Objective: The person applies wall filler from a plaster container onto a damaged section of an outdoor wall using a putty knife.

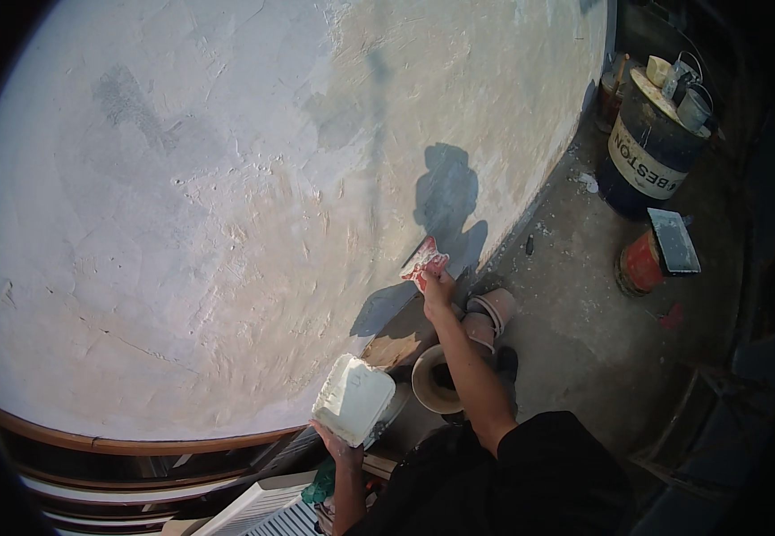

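Observation:
Closed round the red handle of a putty-smeared scraper, my right hand reaches forward to the wall. The blade is close to the wall surface; whether it touches I cannot tell. My left hand grips the lower edge of a white rectangular plastic tub, tilted and coated with whitish filler. The tub is near the wall's lower edge. Rough patches of white, cream and grey filler cover the wall, and my shadow falls across it.
Clay flowerpots and a wide round pot stand by my feet. On the right, a dark drum carries cans and containers. A red bucket with a grey flat panel stands nearby. A white slatted piece lies lower left.

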A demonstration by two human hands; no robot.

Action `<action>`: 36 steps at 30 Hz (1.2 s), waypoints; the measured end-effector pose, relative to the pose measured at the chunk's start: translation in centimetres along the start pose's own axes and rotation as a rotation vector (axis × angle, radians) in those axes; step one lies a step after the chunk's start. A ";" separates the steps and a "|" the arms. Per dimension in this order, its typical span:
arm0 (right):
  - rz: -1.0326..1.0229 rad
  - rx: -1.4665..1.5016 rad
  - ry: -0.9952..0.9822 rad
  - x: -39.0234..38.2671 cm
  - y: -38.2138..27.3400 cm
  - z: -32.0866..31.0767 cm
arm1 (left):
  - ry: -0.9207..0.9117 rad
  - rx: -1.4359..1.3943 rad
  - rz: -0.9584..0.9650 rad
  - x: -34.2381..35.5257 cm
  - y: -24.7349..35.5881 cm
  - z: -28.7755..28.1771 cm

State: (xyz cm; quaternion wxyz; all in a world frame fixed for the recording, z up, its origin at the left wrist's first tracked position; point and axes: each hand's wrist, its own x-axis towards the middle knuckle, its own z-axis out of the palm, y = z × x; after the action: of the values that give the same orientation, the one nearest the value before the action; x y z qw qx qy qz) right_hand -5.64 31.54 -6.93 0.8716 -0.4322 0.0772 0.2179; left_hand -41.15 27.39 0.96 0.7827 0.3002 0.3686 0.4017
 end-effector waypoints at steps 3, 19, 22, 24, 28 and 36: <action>0.005 0.031 -0.034 -0.2 2.1 1.2 | -0.055 -0.004 0.031 -0.1 -0.1 -1.0; -0.140 -0.263 -0.148 -7.5 -3.5 15.5 | 0.000 0.007 0.089 -0.7 -0.2 -0.5; -0.233 -0.177 -0.188 -9.9 -4.2 16.6 | -0.018 -0.004 0.082 -0.6 -0.4 -0.9; -0.218 -0.139 -0.236 -11.5 -5.5 16.6 | 0.006 -0.006 0.065 -0.6 -0.5 -1.6; -0.138 -0.162 -0.352 -10.9 -5.9 12.7 | -0.072 -0.017 0.067 -0.7 -0.4 -2.1; 0.039 0.054 0.027 -3.8 -2.8 2.0 | -0.037 -0.014 0.074 -0.9 -0.4 -2.1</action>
State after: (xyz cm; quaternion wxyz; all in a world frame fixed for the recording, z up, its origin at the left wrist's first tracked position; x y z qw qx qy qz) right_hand -7.87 30.44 -2.50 0.8775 -0.4097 0.1031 0.2267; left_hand -43.11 26.77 -0.15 0.7760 0.3158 0.3397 0.4274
